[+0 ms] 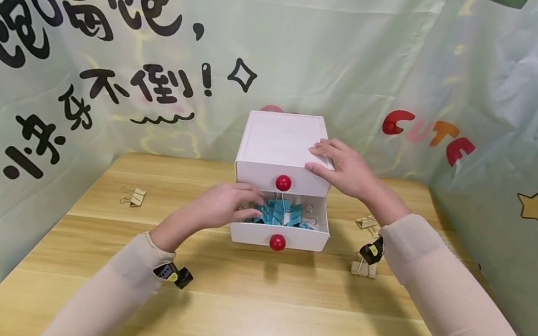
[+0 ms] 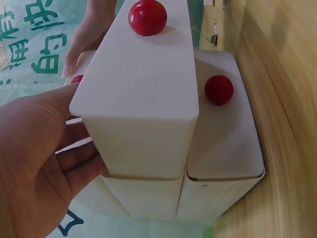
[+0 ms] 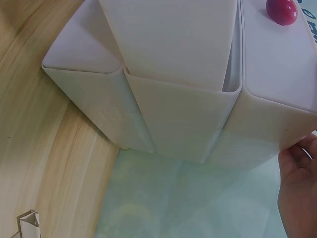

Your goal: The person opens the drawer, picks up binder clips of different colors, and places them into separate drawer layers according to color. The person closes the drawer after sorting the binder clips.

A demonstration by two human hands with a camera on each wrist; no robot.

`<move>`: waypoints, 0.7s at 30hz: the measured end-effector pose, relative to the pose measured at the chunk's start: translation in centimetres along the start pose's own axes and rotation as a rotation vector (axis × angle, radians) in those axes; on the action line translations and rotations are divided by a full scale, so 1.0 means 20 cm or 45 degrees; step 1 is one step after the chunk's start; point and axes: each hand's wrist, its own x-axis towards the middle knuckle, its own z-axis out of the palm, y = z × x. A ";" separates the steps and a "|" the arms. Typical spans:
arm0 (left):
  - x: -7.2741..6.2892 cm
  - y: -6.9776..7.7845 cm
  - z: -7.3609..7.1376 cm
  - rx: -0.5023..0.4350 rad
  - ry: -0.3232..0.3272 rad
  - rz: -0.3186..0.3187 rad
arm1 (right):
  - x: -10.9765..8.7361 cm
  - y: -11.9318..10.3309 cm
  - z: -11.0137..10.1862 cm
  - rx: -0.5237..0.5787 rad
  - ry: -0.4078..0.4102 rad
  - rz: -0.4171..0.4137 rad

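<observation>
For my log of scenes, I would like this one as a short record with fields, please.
Container: white three-drawer box on a wooden table
Open: middle drawer, holding blue binder clips
Closed: top drawer, bottom drawer
Left hand: reaches over the middle drawer's left wall
Right hand: rests on the box's top, at its right edge
Loose: beige binder clips, left and right of the box

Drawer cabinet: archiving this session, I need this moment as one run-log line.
left hand: at middle drawer | right hand: on cabinet, upper right edge | middle drawer: pulled out, blue binder clips inside
</observation>
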 end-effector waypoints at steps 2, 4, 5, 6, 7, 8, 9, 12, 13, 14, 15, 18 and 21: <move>-0.01 -0.01 -0.01 0.003 0.008 0.005 | 0.00 0.00 0.00 0.000 -0.002 -0.002; -0.03 -0.01 -0.02 0.005 0.003 0.003 | 0.00 -0.01 -0.01 -0.001 -0.005 -0.002; -0.03 -0.02 -0.02 0.007 -0.003 0.000 | 0.00 -0.01 -0.01 -0.001 -0.005 -0.002; -0.03 -0.02 -0.02 0.009 -0.010 -0.002 | 0.00 -0.01 -0.01 -0.001 -0.006 -0.002; -0.03 -0.02 -0.02 0.010 -0.019 -0.005 | 0.00 0.00 -0.01 -0.002 -0.004 -0.003; -0.03 -0.02 -0.02 0.009 -0.027 -0.006 | 0.00 0.00 -0.01 -0.001 -0.003 -0.002; -0.03 -0.02 -0.02 0.017 -0.035 -0.006 | 0.00 0.00 -0.01 0.002 -0.001 -0.002; -0.04 -0.02 -0.02 0.036 -0.051 -0.006 | -0.01 0.00 0.00 0.005 -0.002 0.004; -0.04 -0.02 -0.01 0.043 -0.053 -0.008 | -0.01 0.00 0.00 0.006 -0.003 0.006; -0.05 -0.02 -0.01 0.048 -0.052 -0.010 | -0.01 0.01 0.00 0.007 -0.006 0.009; -0.05 -0.02 -0.01 0.049 -0.045 -0.010 | -0.01 0.01 0.01 0.008 -0.008 0.009; -0.07 -0.01 -0.01 0.046 0.009 -0.014 | -0.01 0.01 0.01 0.014 -0.006 0.005; -0.09 0.02 -0.02 0.051 0.095 0.006 | -0.01 0.00 0.00 0.021 0.002 -0.001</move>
